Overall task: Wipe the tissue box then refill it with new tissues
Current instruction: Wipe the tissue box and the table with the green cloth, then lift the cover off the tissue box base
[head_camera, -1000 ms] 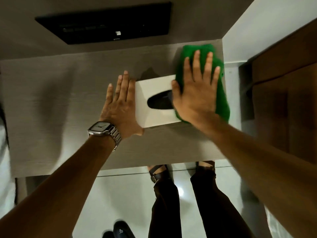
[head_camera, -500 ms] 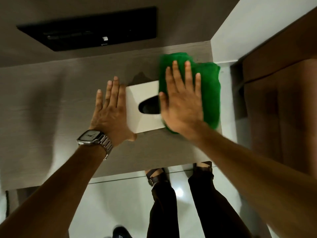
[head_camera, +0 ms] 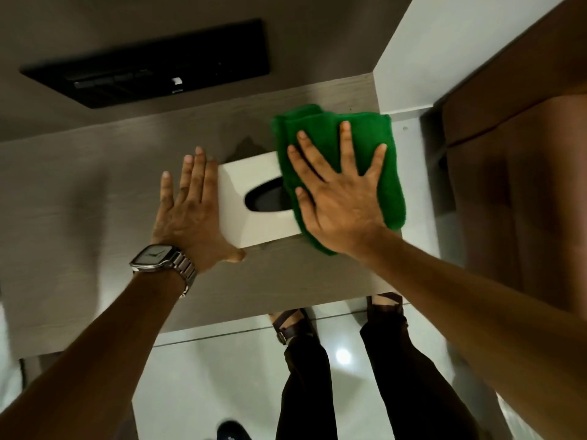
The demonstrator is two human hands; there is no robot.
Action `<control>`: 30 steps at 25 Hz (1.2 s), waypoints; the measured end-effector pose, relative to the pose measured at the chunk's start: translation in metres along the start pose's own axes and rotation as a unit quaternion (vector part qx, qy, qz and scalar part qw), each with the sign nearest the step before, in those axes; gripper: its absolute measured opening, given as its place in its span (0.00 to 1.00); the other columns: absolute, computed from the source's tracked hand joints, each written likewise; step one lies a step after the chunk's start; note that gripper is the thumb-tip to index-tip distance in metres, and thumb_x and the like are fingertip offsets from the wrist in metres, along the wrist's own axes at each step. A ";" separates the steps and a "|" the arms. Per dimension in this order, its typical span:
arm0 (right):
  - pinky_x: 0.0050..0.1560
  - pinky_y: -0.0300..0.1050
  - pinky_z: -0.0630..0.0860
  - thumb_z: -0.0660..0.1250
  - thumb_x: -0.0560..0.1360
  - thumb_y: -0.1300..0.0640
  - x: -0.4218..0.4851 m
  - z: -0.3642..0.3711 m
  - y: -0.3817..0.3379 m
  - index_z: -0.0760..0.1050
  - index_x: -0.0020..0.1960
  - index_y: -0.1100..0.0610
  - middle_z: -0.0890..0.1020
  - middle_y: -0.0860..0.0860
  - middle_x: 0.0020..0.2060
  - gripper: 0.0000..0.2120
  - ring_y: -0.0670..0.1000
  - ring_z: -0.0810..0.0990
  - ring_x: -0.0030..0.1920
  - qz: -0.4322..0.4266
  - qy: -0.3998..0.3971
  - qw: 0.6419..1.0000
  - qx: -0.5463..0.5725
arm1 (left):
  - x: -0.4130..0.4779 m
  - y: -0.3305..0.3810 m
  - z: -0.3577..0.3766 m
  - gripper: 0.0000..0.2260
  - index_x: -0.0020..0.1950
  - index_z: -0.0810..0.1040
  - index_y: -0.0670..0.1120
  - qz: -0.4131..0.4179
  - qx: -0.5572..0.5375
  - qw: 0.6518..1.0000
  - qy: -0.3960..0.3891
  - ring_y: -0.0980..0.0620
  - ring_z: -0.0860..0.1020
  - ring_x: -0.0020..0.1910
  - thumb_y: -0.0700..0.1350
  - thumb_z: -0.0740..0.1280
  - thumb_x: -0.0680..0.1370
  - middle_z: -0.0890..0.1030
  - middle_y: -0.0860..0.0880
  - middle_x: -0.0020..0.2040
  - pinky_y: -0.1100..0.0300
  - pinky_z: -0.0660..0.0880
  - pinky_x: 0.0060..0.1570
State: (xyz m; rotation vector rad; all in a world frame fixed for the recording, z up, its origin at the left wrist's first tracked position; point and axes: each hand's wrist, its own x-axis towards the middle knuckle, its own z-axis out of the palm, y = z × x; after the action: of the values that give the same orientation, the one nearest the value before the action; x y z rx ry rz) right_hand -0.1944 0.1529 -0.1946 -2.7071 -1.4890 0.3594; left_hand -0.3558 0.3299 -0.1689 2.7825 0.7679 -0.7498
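Wiping step under way. White tissue box (head_camera: pixel 254 204) sits on the grey table (head_camera: pixel 79 192), near its right end. Right hand (head_camera: pixel 340 201) lies flat, fingers spread, pressing a folded green cloth (head_camera: pixel 378 160) over the box's right half; grips nothing. Left hand (head_camera: pixel 190 214) flat and unclenched, braced against the box's left side. Next probably: sweep the cloth across the uncovered left top, then the sides. Slot dark; contents unreadable. No new tissues in sight. Right end of box hidden under the cloth.
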 end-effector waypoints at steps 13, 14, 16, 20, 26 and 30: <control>0.81 0.59 0.49 0.55 0.84 0.64 -0.071 -0.072 0.130 0.56 0.80 0.66 0.58 0.61 0.80 0.25 0.56 0.53 0.81 0.178 0.248 0.899 0.314 | -0.018 0.042 -0.009 0.62 0.81 0.44 0.43 0.038 -0.020 0.996 0.077 0.43 0.44 0.80 0.81 0.58 0.59 0.47 0.40 0.82 0.36 0.48 0.75; 0.81 0.59 0.49 0.56 0.84 0.64 -0.081 -0.083 0.151 0.57 0.79 0.66 0.58 0.61 0.80 0.25 0.56 0.54 0.81 0.190 0.272 0.891 0.311 | -0.018 0.061 -0.014 0.58 0.81 0.45 0.44 0.054 -0.025 0.995 0.083 0.44 0.44 0.80 0.77 0.59 0.63 0.48 0.41 0.82 0.37 0.47 0.76; 0.80 0.60 0.50 0.56 0.83 0.65 -0.102 -0.104 0.200 0.58 0.79 0.67 0.59 0.62 0.80 0.25 0.58 0.55 0.81 0.221 0.306 0.879 0.291 | -0.012 0.113 -0.029 0.50 0.80 0.52 0.41 0.119 0.005 0.987 0.103 0.42 0.47 0.80 0.71 0.58 0.67 0.52 0.39 0.81 0.38 0.48 0.76; 0.80 0.62 0.51 0.56 0.83 0.66 -0.141 -0.127 0.301 0.59 0.78 0.69 0.60 0.65 0.78 0.24 0.62 0.57 0.80 0.319 0.345 0.846 0.254 | 0.017 0.257 -0.066 0.44 0.79 0.56 0.40 0.270 0.035 0.955 0.115 0.38 0.55 0.78 0.66 0.60 0.71 0.56 0.38 0.80 0.36 0.54 0.74; 0.80 0.54 0.44 0.53 0.84 0.62 -0.152 -0.114 0.396 0.56 0.79 0.69 0.57 0.63 0.80 0.25 0.58 0.52 0.81 0.536 0.322 0.724 0.291 | 0.058 0.435 -0.085 0.50 0.80 0.41 0.45 0.390 0.037 0.915 0.095 0.45 0.42 0.80 0.63 0.67 0.71 0.44 0.43 0.82 0.48 0.37 0.75; 0.78 0.59 0.43 0.52 0.85 0.57 -0.133 -0.099 0.417 0.52 0.81 0.64 0.52 0.58 0.82 0.27 0.60 0.46 0.82 0.625 0.207 0.679 0.326 | 0.078 0.478 -0.077 0.51 0.80 0.37 0.44 0.404 0.084 0.908 0.064 0.45 0.38 0.80 0.62 0.68 0.72 0.37 0.44 0.81 0.47 0.36 0.75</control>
State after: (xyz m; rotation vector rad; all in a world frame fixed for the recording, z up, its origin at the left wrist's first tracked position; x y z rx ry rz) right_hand 0.1043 -0.1759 -0.1307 -2.3858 0.6819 0.1697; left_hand -0.0178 -0.0240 -0.1330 2.9081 -0.4761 -0.4713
